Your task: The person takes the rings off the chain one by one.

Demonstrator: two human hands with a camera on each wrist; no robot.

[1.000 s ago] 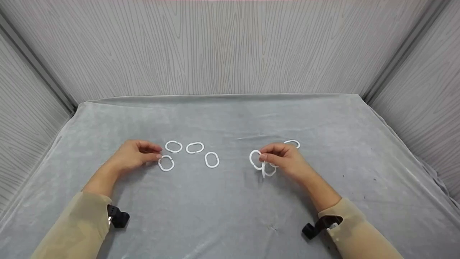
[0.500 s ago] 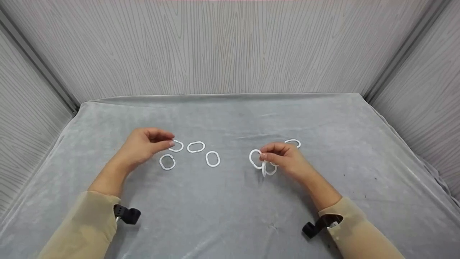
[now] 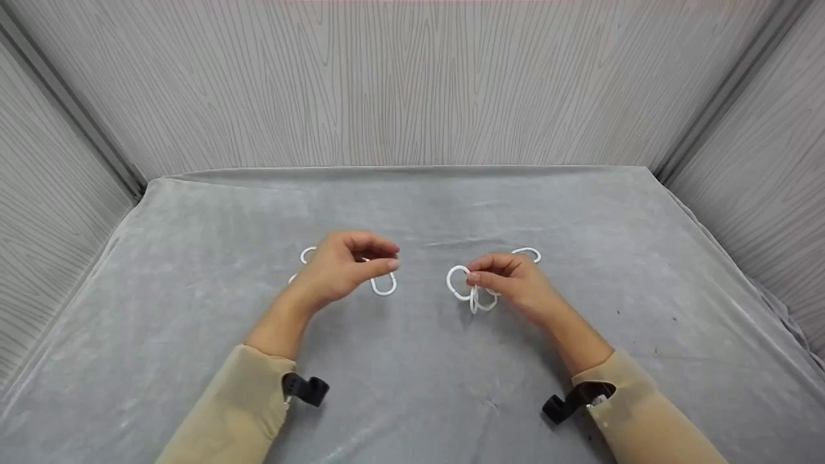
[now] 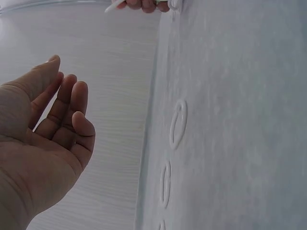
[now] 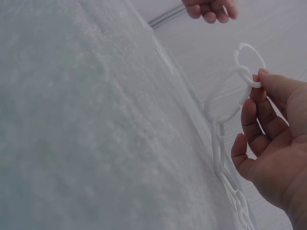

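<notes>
My right hand (image 3: 521, 285) pinches a white oval plastic ring (image 3: 452, 282) between thumb and fingers. In the right wrist view that ring (image 5: 263, 53) is linked into a chain of white rings (image 5: 218, 146), which hangs down and trails onto the cloth. Part of the chain (image 3: 530, 251) shows behind the right hand. My left hand (image 3: 338, 269) hovers over the loose rings, and the left wrist view shows its fingers loosely bent with nothing between them. One loose ring (image 3: 385, 292) lies beneath its fingertips; others are partly hidden behind the hand.
A grey cloth (image 3: 412, 374) covers the table. Loose rings (image 4: 178, 124) lie on it in the left wrist view. Pale wood-grain panels (image 3: 399, 84) enclose the back and sides. Black wrist cameras (image 3: 309, 390) sit at both sleeves.
My left hand has moved right, from beside the leftmost loose rings to above the one nearest the middle. The right hand keeps its pinch on the ring and has hardly moved.
</notes>
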